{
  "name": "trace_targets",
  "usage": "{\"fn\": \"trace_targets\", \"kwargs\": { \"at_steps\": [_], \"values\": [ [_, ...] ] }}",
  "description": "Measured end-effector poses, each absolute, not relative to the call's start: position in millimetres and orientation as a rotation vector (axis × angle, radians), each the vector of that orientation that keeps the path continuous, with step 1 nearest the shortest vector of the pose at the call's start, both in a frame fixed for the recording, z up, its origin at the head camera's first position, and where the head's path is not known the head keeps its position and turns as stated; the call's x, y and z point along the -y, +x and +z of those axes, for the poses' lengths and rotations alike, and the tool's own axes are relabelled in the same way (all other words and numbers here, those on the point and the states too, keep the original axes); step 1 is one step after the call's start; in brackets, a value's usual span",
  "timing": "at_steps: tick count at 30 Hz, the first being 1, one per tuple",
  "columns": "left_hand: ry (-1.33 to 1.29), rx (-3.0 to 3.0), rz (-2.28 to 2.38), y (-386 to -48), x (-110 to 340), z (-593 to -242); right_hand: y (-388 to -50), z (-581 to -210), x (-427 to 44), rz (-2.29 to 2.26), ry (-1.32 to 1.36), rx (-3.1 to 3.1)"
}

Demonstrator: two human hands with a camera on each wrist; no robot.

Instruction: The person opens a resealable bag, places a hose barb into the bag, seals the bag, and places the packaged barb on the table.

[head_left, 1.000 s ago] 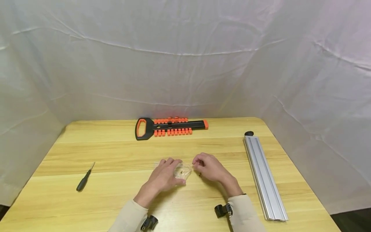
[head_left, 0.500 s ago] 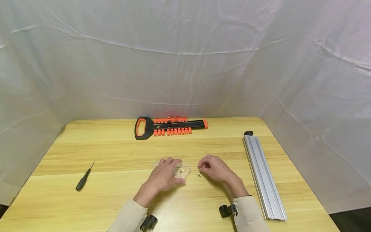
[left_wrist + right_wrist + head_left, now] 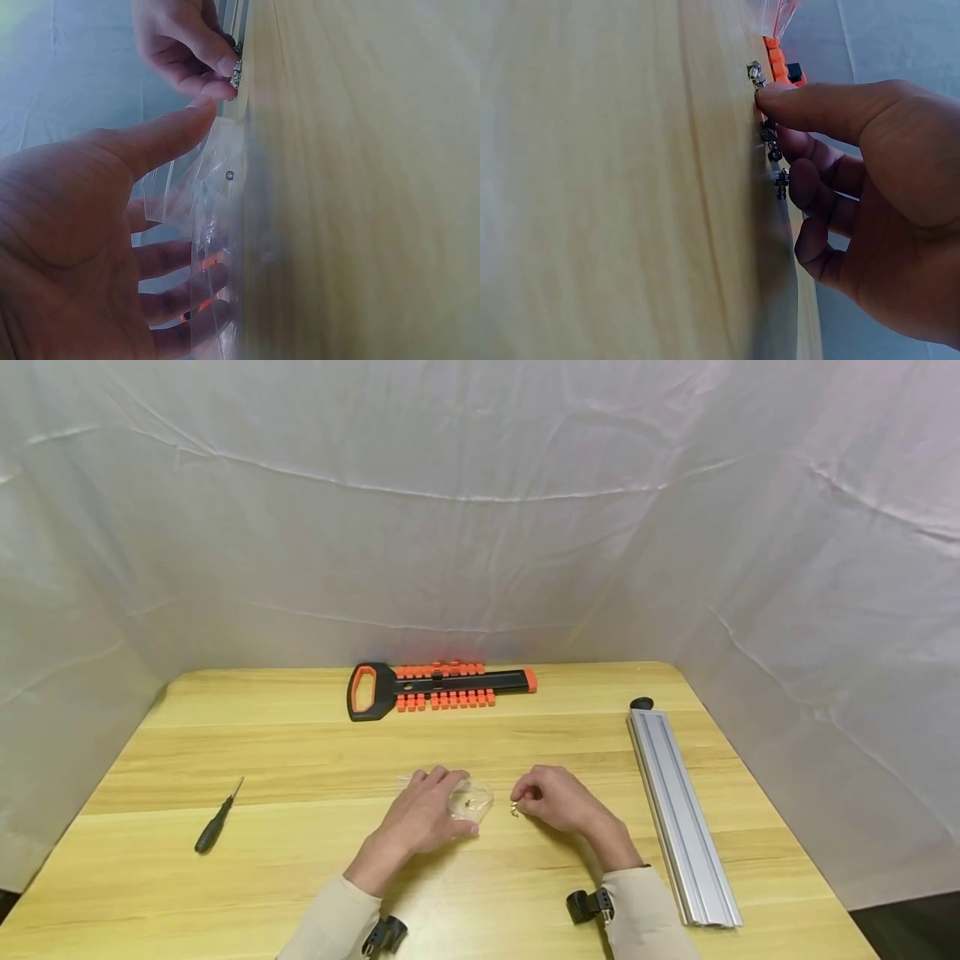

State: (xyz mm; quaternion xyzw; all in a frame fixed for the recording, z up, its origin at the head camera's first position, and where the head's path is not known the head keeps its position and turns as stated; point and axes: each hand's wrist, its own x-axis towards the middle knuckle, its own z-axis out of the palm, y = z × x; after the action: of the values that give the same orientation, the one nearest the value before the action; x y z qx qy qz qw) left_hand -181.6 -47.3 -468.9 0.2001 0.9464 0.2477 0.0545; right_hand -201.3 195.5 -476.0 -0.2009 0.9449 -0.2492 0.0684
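My left hand (image 3: 423, 814) lies over a clear plastic bag (image 3: 480, 808), fingers spread and thumb apart. Seen from the left wrist, the fingers rest behind the bag (image 3: 223, 157), and one small round metal piece shows inside it. To its right, my right hand (image 3: 558, 797) has curled fingers at several small brass-coloured screws (image 3: 514, 808) on the table. In the right wrist view the thumb touches the screws (image 3: 769, 135), which lie in a row by the fingertips. The exact grip of the index finger is hidden.
A screwdriver (image 3: 215, 827) lies at the left. At the back is a black and orange handled tool (image 3: 465, 683) with orange blocks along its sides. A long aluminium profile (image 3: 684, 818) lies at the right, a black round piece (image 3: 642, 703) at its far end.
My right hand has drawn away from the bag, to the right and slightly nearer, and its fingers have closed in on the small screws. The left hand stays on the bag.
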Motion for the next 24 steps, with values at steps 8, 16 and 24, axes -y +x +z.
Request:
{"fn": "trace_targets", "kwargs": {
  "at_steps": [8,16,24],
  "values": [
    [0.615,-2.878,0.74,-180.8,47.7,-468.1,-203.4,-477.8,-192.9,-0.71,-0.618,-2.861],
    [0.617,-2.887,0.742,-180.3,47.5,-466.3,-203.1,-475.9,-190.2,-0.681,-0.58,-2.878],
    [0.607,-2.88,0.743,-180.1,47.4,-467.5,-202.3,-475.3,-189.6,-0.707,-0.58,-2.841]
  ]
}}
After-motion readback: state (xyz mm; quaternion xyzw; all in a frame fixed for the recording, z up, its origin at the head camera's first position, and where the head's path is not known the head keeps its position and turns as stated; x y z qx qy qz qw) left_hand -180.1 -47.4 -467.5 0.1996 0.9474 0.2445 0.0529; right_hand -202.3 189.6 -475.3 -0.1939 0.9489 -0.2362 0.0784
